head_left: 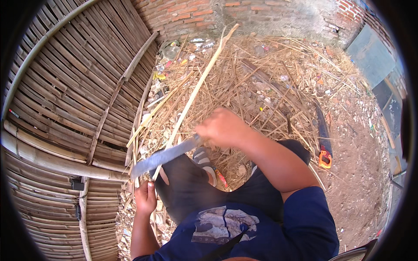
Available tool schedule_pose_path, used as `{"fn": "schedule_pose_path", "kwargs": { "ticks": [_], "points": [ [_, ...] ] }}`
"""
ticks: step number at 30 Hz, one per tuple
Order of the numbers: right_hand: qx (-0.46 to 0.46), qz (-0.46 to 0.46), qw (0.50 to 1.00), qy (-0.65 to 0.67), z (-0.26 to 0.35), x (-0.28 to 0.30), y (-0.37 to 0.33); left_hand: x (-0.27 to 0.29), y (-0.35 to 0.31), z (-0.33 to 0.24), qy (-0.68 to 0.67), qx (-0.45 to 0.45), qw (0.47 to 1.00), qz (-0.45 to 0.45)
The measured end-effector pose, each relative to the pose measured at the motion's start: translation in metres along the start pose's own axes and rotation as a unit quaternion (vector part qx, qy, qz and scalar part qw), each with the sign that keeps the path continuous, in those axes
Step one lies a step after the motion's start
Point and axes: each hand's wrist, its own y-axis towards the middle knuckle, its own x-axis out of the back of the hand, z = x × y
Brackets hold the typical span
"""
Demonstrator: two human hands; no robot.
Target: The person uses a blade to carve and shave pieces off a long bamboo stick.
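Observation:
My right hand [223,127] is closed round the handle of a machete [167,157], whose broad grey blade points left and is slightly blurred. The blade lies across a long, pale bamboo strip [196,91] above my left knee; whether its edge touches the strip I cannot tell. Lower left, my left hand [146,198] grips the strip's near end, thumb up. From there the strip slants away to the far side, where its tip is split or forked.
Bamboo slat walling [65,87] stands close on the left, a brick wall [187,15] at the back. Bamboo shavings [244,82] and litter cover the ground. A handsaw with an orange handle [324,157] lies to the right, near bare soil [352,191]. Grey sheets [372,54] lean far right.

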Motion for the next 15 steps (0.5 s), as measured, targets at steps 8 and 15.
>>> {"fn": "schedule_pose_path", "kwargs": {
  "ticks": [8,15],
  "points": [
    [-0.427,-0.012,0.894,0.131,-0.084,0.036,-0.021,0.018,-0.013,0.006,0.061,0.005,0.998,-0.031],
    [-0.129,0.06,0.989,0.051,-0.01,0.009,-0.004,-0.007,-0.004,0.002,0.061,0.031,0.996,-0.047]
  ]
}}
